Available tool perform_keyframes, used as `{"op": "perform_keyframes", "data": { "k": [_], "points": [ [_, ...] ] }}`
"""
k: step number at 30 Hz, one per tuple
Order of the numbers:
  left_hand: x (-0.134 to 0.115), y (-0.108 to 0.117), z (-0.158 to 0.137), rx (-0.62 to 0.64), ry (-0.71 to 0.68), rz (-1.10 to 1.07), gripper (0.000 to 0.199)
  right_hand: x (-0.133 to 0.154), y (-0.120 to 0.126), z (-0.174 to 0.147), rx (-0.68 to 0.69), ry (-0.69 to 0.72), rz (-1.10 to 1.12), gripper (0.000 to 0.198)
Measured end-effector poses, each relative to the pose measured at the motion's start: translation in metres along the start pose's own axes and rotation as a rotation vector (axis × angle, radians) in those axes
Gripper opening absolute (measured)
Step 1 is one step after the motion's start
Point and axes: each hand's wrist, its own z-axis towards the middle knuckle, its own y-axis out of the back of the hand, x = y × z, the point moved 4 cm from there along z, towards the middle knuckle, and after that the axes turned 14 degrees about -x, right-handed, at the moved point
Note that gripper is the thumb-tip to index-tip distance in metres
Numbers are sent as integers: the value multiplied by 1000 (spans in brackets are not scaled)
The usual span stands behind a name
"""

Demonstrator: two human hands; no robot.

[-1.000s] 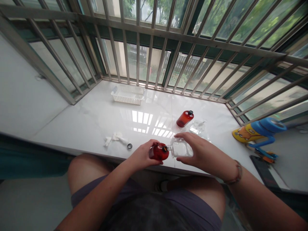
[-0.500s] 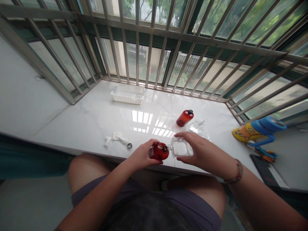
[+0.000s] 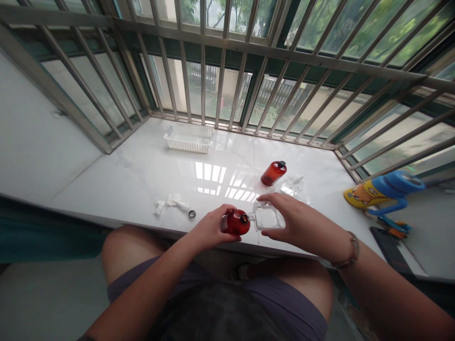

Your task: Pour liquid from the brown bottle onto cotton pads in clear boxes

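My left hand (image 3: 213, 227) is wrapped round an amber bottle (image 3: 235, 223), its uncapped neck facing up and to the right. In my right hand (image 3: 289, 215) a clear square bottle (image 3: 268, 217) lies tipped sideways, gripped between thumb and fingers. The clear bottle's narrow neck meets the amber bottle's opening; whether liquid passes between them I cannot make out. A dark ring-shaped cap (image 3: 192, 214) lies on the white counter (image 3: 142, 184) left of my left hand, beside a crumpled white tissue (image 3: 172, 202).
Behind my right hand stands another amber bottle (image 3: 273, 173) with a black cap, next to a clear bottle (image 3: 292, 184) on its side. A white plastic basket (image 3: 188, 142) is near the barred window. On the right are a blue-and-yellow flask (image 3: 377, 189) and a dark phone-like slab (image 3: 389, 248).
Almost nothing differs. Both hands hold the two bottles neck to neck as before, and the view has shifted very slightly.
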Motion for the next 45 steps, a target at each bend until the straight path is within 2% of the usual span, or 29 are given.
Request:
{"op": "perform_keyframes", "data": {
  "k": [39, 45],
  "points": [
    [1, -2, 0, -13, -8, -18, 80, 4, 5, 4, 9, 33, -6, 63],
    [2, -1, 0, -18, 1, -20, 80, 2, 1, 3, 20, 1, 10, 64]
  ]
}}
